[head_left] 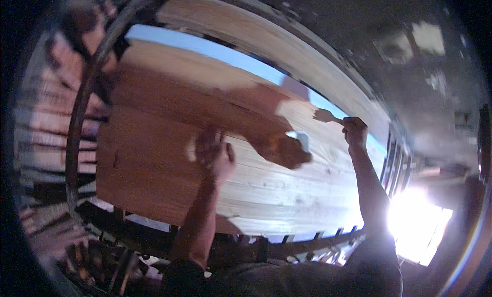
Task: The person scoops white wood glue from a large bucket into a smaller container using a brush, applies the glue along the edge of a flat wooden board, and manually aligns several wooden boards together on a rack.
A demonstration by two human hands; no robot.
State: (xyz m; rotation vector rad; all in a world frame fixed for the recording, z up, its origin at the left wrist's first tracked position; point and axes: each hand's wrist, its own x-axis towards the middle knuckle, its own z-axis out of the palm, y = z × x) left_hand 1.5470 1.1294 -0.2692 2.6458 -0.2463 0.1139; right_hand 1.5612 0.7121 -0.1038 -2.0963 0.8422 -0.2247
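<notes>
A wide wooden panel of joined boards [266, 194] lies in front of me. My right hand [355, 132] is closed around the handle of a flat paintbrush [328, 116], whose wide, ragged end points left over the panel's far right part. My left hand [218, 156] is over the panel's middle, its thumb apart. Its other fingers are dark and blurred, so whether they hold anything is unclear. Right of it is a small pale object or bright patch [302, 139] beside a brown patch [287, 152]. Brown tone covers much of the left side; I cannot tell shadow from coating.
A light blue strip [215, 51] runs along the panel's far side, with another wooden board [246, 20] beyond it. A dark curved bar [77, 128] stands at the left. Dark slatted framing [287, 240] borders the near edge. Strong light enters through an opening [420, 225] at right.
</notes>
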